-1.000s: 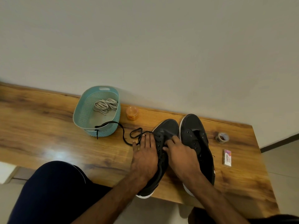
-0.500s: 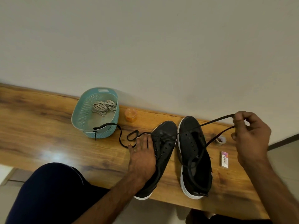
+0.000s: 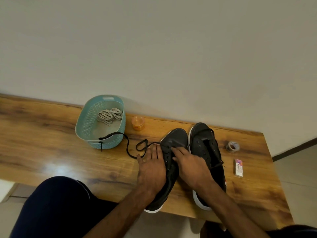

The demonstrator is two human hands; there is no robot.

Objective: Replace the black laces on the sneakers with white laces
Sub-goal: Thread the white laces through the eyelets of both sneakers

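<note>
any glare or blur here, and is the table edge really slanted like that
Head view: a white glare patch sits on the glossy wooden table, left of the left hand; head view: the wide-angle lens slants and bows the table's far edge; head view: dim warm light swallows detail on the two black low-top sneakers, while the right hand shows little motion blur.

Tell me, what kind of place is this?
Probably a room at home, though I can't be sure: a wooden table against a plain wall, with a teal basket, a tape roll and a small Camlin packet.
</note>
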